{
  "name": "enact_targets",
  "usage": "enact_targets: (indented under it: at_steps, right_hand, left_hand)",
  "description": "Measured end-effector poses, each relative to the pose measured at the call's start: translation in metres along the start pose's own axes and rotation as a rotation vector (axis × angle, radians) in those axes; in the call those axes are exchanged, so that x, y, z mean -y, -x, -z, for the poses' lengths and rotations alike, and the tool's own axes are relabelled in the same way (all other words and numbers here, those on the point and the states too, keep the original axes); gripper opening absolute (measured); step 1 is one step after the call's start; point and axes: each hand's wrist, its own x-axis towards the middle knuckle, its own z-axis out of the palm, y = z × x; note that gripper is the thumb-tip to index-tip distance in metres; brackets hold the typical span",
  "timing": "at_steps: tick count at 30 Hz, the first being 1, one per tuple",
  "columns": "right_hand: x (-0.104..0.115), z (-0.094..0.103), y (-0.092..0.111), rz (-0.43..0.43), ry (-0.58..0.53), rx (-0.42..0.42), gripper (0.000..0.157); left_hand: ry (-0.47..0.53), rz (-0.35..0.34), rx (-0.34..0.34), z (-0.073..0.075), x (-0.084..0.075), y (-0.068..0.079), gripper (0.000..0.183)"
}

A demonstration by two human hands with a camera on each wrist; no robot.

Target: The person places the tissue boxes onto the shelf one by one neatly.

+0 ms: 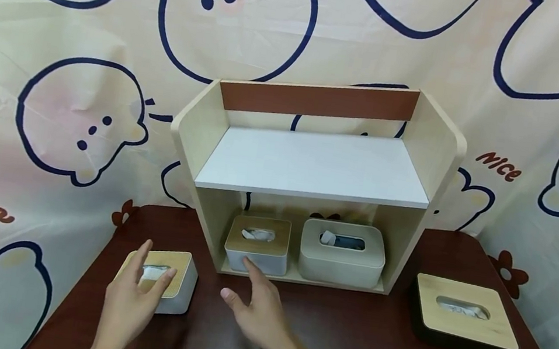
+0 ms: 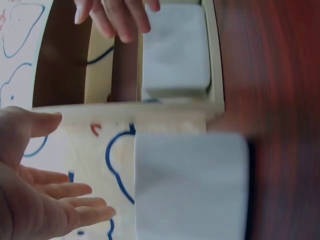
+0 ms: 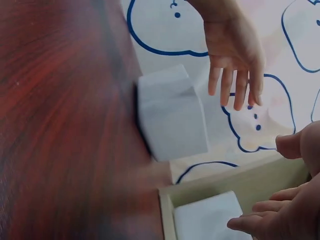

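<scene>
Left of the shelf [image 1: 315, 164] we saw a wood-topped tissue box [image 1: 182, 285] on the desk [image 1: 341, 348], the left hand [image 1: 127, 302] by it, fingers loose and gripping nothing. The right hand [image 1: 261, 316], also ungripping, hung before the shelf's lower bay — there a similar box [image 1: 254, 261] and a larger pale box [image 1: 342, 262] stood, narrowly apart. The shelf's left panel [image 1: 206, 224] walled them off; right of the shelf, past a gap, we saw a dark-sided box [image 1: 466, 327].
</scene>
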Motion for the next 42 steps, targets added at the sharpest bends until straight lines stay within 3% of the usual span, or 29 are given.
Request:
enact_targets:
  at_steps: [8, 19, 35, 42]
  right_hand:
    - [-0.003, -0.017, -0.007, -0.007, 0.058, 0.143, 0.078]
    - [-0.006, -0.045, -0.018, -0.045, 0.042, 0.193, 0.088]
    - [-0.008, -0.084, -0.03, -0.103, 0.047, 0.259, 0.091]
    - [-0.009, -0.095, -0.027, -0.071, 0.046, 0.289, 0.087]
  left_hand:
    - [-0.109, 0.14, 0.003, 0.015, 0.024, -0.007, 0.101]
    - [-0.101, 0.24, 0.062, 0.024, 0.059, -0.012, 0.117]
    - [0.066, 0.364, 0.244, 0.021, 0.09, -0.019, 0.131]
    - [0.153, 0.356, 0.3, 0.013, 0.097, -0.016, 0.132]
